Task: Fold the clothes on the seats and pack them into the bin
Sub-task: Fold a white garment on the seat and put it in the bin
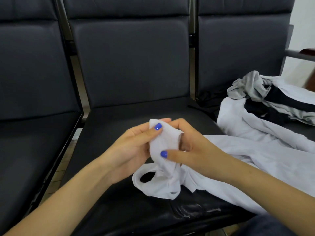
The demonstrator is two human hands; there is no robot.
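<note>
- White cotton garment (163, 147): a small strapped top, held above the front half of the middle seat (129, 109), with its lower part resting on the cushion.
- Left hand (136, 143): clasps the upper end of the garment, thumb pressed on the front of the cloth, fingers behind.
- Right hand (192, 143): grips the same bunch from the opposite side, thumb on the lower front, fingers curled into the fabric.
- Key relation: the garment's long axis runs down from both grips toward the viewer; the looped strap end (148, 178) hangs below the hands on the seat. Both hands are equally near the top edge.
- Judgement: the garment is not yet folded; spreading it flat on the seat appears to be the next need.
- Remaining clothes: a white sheet-like garment (255, 150) trails right; a grey and black pile (265, 96) lies on the right seat.
- Bin: not in view.
</note>
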